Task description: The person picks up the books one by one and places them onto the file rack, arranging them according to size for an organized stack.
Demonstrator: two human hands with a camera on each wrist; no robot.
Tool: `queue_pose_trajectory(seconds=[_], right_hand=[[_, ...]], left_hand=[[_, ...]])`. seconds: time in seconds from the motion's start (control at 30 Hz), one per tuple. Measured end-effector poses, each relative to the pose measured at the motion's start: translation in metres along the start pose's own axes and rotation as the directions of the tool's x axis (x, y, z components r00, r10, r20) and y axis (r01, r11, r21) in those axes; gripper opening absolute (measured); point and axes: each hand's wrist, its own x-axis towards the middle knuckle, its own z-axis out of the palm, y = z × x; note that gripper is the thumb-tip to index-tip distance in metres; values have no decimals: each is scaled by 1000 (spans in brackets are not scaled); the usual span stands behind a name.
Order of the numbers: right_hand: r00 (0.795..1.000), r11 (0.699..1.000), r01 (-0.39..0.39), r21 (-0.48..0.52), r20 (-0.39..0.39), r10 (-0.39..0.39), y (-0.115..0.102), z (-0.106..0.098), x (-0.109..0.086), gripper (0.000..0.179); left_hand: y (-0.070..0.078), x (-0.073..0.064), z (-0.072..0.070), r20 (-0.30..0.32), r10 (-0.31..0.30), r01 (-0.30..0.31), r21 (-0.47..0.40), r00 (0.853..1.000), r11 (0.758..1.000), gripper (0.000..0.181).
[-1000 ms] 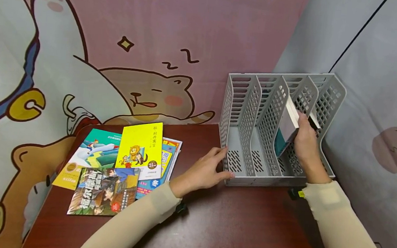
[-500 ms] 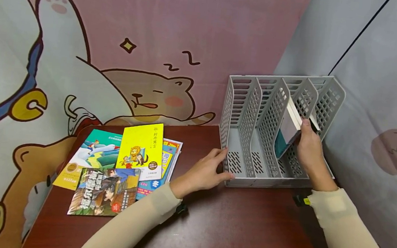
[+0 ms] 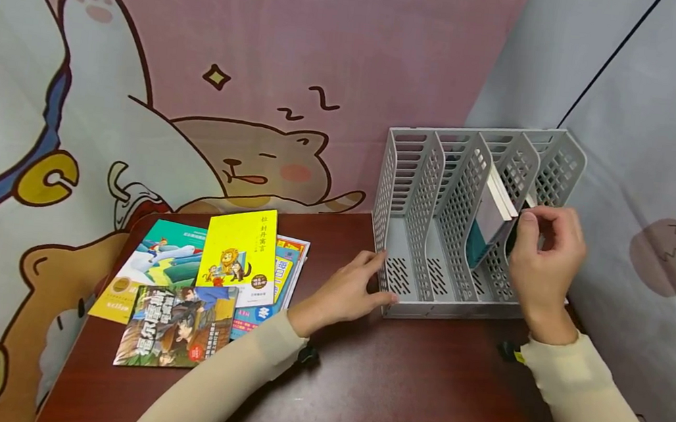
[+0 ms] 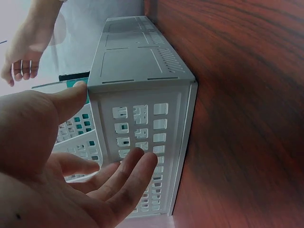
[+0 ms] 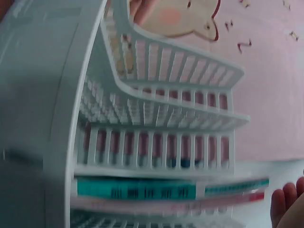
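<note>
A grey perforated file rack (image 3: 444,309) stands at the right of the table. My left hand (image 3: 350,290) touches its left front corner, the thumb at the front lip and fingertips resting on the side panel (image 4: 161,111). Two thin books (image 3: 492,216) lean upright in a right-hand compartment; in the right wrist view one has a turquoise spine (image 5: 137,188). Beside these books, my right hand (image 3: 547,258) has loosely bent fingers and nothing in its grasp. In the right wrist view its fingers (image 5: 289,194) are apart from the books. A black-edged book behind this hand is partly hidden.
On the left of the dark red wooden table (image 3: 383,378) lie several overlapping books, among them a yellow one (image 3: 242,249), a green one (image 3: 163,248) and a comic-style one (image 3: 180,328). Cartoon-printed cloth hangs behind the table, and pale cloth (image 3: 638,199) at the right.
My right hand has let go of the books in the rack and drawn away to their right. The left hand stays at the rack's corner.
</note>
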Motion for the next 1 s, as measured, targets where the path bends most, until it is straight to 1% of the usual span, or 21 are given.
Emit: queue_pose_trajectory(seconds=[0.07, 0.13, 0.17, 0.23, 0.3, 0.37, 0.43, 0.53, 0.6, 0.67, 0.83, 0.93, 1.0], right_hand=[[999, 1000, 11, 7, 42, -11, 1, 3, -6, 23], [993, 1000, 16, 11, 118, -17, 6, 6, -14, 18], [987, 1000, 21, 12, 158, -23, 10, 8, -19, 14], [966, 999, 35, 10, 254, -37, 15, 12, -28, 10], [936, 999, 44, 12, 349, -46, 17, 18, -37, 8], [896, 999, 43, 12, 441, -43, 16, 24, -46, 10], [850, 999, 36, 7, 526, -34, 14, 30, -55, 12], [788, 1000, 20, -7, 615, -11, 12, 39, -67, 12], [757, 1000, 17, -16, 653, -3, 10, 45, -74, 11], [735, 999, 22, -24, 679, 0, 8, 50, -80, 10], [701, 999, 34, -1, 713, -23, -3, 63, -93, 10], [685, 999, 34, 33, 727, -48, -13, 69, -100, 12], [671, 998, 30, 56, 739, -62, -19, 72, -105, 13]], left_hand=[[0, 0, -2, -20, 12, -12, 6, 1000, 1000, 90], [0, -1, -4, -40, 22, -22, 8, 999, 1000, 87], [-1, -1, -5, -50, 27, -26, 7, 998, 1000, 86], [-1, -2, -8, -72, 38, -38, -1, 997, 999, 83], [-1, -3, -11, -92, 50, -52, -12, 994, 999, 81], [-1, -4, -15, -115, 57, -60, -24, 992, 998, 78], [-2, -6, -19, -140, 61, -66, -31, 988, 997, 76], [-5, -10, -25, -174, 56, -64, -42, 983, 997, 73], [-8, -13, -29, -195, 57, -68, -50, 979, 996, 70], [-11, -17, -32, -208, 55, -69, -58, 977, 996, 68], [-19, -28, -41, -229, 30, -48, -73, 973, 996, 63], [-26, -36, -47, -235, 1, -17, -65, 972, 998, 63], [-31, -41, -52, -229, -23, 7, -68, 973, 998, 63]])
